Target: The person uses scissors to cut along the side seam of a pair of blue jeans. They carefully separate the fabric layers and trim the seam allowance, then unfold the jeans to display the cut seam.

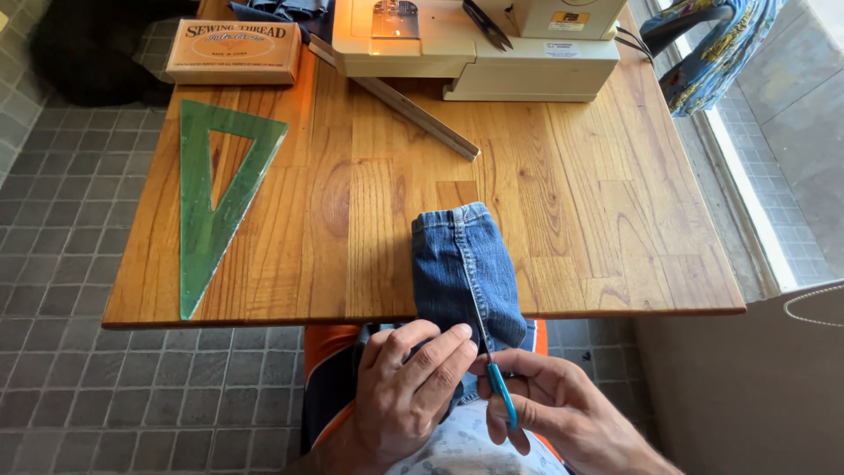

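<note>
From the head camera, the right hand (563,409) is closed around a small tool with a turquoise handle (503,394), its thin metal tip laid along the seam of a folded blue denim trouser leg (464,264). The left hand (409,387) curls its fingers over the denim's near end, pinning it at the edge of the wooden table (580,211). The denim's hemmed end points toward a cream sewing machine (475,40). A green transparent triangular ruler (215,193) lies well apart on the left, beyond it a tan cardboard box (233,51), closed, contents hidden.
</note>
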